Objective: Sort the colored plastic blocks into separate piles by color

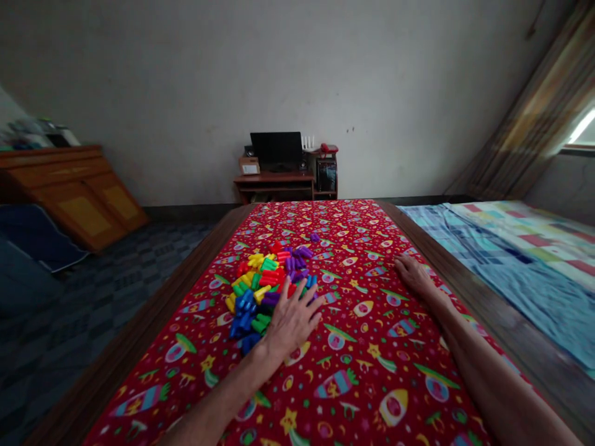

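Observation:
A loose pile of small plastic toy pieces in red, yellow, green, blue and purple lies left of centre on a red patterned cloth. My left hand is over the pile's right edge, palm down with fingers spread. It covers some pieces, and whether it presses on them I cannot tell. One purple piece sits apart, beyond the pile. My right hand rests on the cloth near its right edge, apart from the pieces, fingers loosely extended and holding nothing visible.
Dark wooden table edges border the cloth. To the right is a bed with a blue and patchwork cover. A desk with a monitor stands against the far wall. At left is a wooden cabinet.

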`<state>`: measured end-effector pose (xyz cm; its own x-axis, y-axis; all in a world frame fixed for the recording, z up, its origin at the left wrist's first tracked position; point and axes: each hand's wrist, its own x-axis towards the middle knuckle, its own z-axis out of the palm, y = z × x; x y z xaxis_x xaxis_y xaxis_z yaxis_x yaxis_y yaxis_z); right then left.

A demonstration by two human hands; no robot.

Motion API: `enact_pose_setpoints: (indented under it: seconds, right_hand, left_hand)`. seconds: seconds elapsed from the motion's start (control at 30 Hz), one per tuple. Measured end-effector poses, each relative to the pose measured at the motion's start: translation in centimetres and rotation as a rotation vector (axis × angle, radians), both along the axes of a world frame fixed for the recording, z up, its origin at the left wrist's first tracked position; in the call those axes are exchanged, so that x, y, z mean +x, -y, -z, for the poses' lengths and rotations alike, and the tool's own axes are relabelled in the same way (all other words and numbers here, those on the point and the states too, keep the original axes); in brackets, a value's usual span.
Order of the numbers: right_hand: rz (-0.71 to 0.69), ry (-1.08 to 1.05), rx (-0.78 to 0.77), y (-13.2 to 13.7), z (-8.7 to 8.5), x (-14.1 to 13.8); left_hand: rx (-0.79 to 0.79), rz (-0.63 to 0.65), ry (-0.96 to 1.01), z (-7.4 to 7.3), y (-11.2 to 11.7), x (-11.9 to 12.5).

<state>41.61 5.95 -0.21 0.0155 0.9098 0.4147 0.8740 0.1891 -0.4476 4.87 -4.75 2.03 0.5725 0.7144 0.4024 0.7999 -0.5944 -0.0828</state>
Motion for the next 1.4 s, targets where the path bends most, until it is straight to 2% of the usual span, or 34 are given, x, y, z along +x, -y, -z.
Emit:
enact_pose_setpoints:
  seconds: [0.13,0.23,0.33,0.4,0.47,0.53,0.6,0.67,0.73,0.83,0.93,1.07,1.13,1.27,1.33,1.4]
  right_hand:
    - [-0.03,0.137,0.082,-0.4,1.5,0.7]
    - [-0.014,0.21,0.133,-0.7,1.9,0.2]
    - [0.008,0.264,0.138,-0.8,2.0,-0.3]
    - [0.02,0.286,0.137,-0.8,2.0,-0.5]
    - [0.017,0.294,0.145,-0.8,1.9,-0.4]
    - [0.005,0.287,0.163,-0.8,1.9,-0.3]
    - [-0.011,0.271,0.179,-0.8,2.0,-0.1]
    - [-0.019,0.255,0.195,-1.0,2.3,0.2]
    - [-0.006,0.245,0.207,-1.1,2.6,0.3]
    - [0.012,0.238,0.209,-1.2,2.8,0.4]
    - [0.004,0.238,0.199,-1.1,2.7,0.3]
    - [0.009,0.26,0.178,-0.9,2.5,0.2]
    - [0.009,0.276,0.164,-0.8,2.4,0.3]
    - [-0.01,0.297,0.164,-0.9,2.5,0.5]
    - [-0.02,0.303,0.171,-1.0,2.5,0.5]
    - [-0.009,0.308,0.17,-1.0,2.6,0.5]
  left_hand:
    - [0.023,-0.143,-0.016,-0.5,-2.2,-3.5]
    - [0.058,-0.185,-0.009,-1.3,-3.3,-4.2]
    - [0.076,-0.107,-0.005,-2.3,-5.7,-2.0]
    - [0.053,-0.01,0.009,-2.9,-8.2,0.9]
    - [-0.036,0.009,0.002,-3.2,-11.5,4.1]
    - [-0.187,-0.084,-0.059,-3.2,-14.9,6.5]
    - [-0.294,-0.243,-0.075,-3.0,-18.0,7.4]
    - [-0.326,-0.356,-0.064,-2.7,-20.2,6.6]
    - [-0.352,-0.448,-0.057,-2.6,-21.2,4.6]
    - [-0.394,-0.502,-0.078,-3.0,-20.4,0.6]
    - [-0.43,-0.455,-0.124,-4.0,-17.6,-3.3]
    - [-0.465,-0.33,-0.166,-5.1,-12.5,-7.0]
    - [-0.437,-0.258,-0.162,-5.0,-9.5,-8.3]
    - [-0.269,-0.12,-0.039,-4.0,-3.8,-10.7]
    - [-0.219,-0.154,0.016,-3.7,-2.0,-12.4]
    - [-0.156,-0.296,0.066,-3.6,-1.7,-14.4]
